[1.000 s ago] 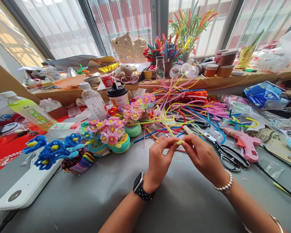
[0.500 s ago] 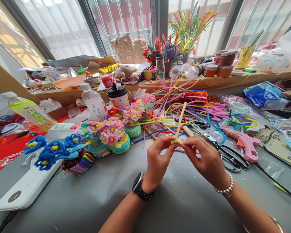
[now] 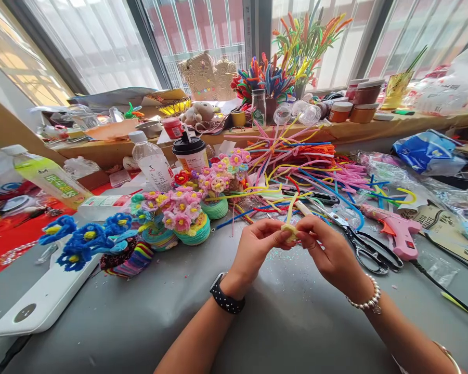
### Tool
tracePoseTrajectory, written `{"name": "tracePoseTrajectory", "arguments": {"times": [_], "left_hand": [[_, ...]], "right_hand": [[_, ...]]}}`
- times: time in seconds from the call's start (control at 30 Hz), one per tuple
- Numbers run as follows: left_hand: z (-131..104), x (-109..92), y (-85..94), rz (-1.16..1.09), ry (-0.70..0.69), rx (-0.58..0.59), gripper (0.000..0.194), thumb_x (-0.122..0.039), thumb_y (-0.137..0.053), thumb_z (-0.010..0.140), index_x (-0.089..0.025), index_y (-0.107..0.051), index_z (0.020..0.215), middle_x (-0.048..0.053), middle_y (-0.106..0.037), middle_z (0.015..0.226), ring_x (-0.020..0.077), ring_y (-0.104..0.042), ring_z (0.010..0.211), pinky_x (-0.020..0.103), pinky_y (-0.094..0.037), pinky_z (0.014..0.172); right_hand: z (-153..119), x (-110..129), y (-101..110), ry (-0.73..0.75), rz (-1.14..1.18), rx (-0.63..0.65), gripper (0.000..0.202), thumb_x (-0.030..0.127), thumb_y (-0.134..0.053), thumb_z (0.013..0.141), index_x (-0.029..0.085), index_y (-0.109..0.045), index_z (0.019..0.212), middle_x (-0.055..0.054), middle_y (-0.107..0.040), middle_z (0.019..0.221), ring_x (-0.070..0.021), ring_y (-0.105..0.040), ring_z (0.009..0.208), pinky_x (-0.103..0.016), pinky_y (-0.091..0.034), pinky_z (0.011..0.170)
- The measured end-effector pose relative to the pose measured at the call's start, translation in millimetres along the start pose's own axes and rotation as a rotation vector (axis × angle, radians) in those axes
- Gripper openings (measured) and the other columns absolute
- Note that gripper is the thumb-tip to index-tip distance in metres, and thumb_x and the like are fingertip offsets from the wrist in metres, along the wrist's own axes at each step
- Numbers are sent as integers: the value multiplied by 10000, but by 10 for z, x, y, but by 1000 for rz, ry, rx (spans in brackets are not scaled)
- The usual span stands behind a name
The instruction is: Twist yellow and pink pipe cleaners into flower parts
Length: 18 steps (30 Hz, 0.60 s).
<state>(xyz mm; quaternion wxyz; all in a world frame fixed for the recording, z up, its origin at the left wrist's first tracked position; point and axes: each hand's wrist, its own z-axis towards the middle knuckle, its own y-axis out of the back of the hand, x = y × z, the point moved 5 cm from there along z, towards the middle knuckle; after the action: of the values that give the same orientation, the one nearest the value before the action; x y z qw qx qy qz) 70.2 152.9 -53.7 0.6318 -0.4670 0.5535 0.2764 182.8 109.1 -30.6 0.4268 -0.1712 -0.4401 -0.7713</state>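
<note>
Between my two hands is a pale yellow pipe cleaner (image 3: pixel 289 231), bent into a small folded shape, with one short end sticking up. My left hand (image 3: pixel 259 249), with a dark watch at the wrist, pinches its left side between thumb and fingers. From the right, my right hand (image 3: pixel 329 254) pinches the same pipe cleaner with thumb and forefinger. Both hands are closed and held above the grey table (image 3: pixel 281 322). The fingertips hide part of the fold.
Black-handled scissors (image 3: pixel 368 249) and a pink glue gun (image 3: pixel 393 228) lie to the right. Pink pipe-cleaner flowers (image 3: pixel 182 208) and blue ones (image 3: pixel 88 239) stand left. Behind are heaped pipe cleaners (image 3: pixel 315 156), a lidded cup (image 3: pixel 190 153) and a clear bottle (image 3: pixel 152 163).
The pipe cleaner's upright end has become shorter and sits lower, while the folded part between my fingertips looks bulkier. My hands stay close together in nearly the same place.
</note>
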Motion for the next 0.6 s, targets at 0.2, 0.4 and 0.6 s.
{"name": "tracePoseTrajectory", "arguments": {"times": [0.2,0.4,0.6], "left_hand": [[8,9,-10,-15,36,39,202,-282,-674,602,-116,-614,701,16,-631,589,115,-586,546,239,-476,571],[0,11,-18,-34,36,57,210,-280,-680,594,-115,-605,700,15,-626,582,115,-587,540,235,-474,559],[8,5,-16,18,10,67,219,-298,-652,628,-118,-597,740,25,-637,618,127,-602,583,247,-480,592]], "right_hand": [[13,-36,9,-67,49,79,104,213,-381,839,192,-438,755,5,-472,645,-98,-425,556,-212,-380,497],[6,-60,-3,-112,153,109,105,225,-395,839,191,-441,752,14,-460,632,-90,-424,551,-202,-365,479],[23,-109,14,-168,181,125,140,282,-407,836,191,-480,758,17,-495,622,-88,-435,528,-205,-378,486]]}}
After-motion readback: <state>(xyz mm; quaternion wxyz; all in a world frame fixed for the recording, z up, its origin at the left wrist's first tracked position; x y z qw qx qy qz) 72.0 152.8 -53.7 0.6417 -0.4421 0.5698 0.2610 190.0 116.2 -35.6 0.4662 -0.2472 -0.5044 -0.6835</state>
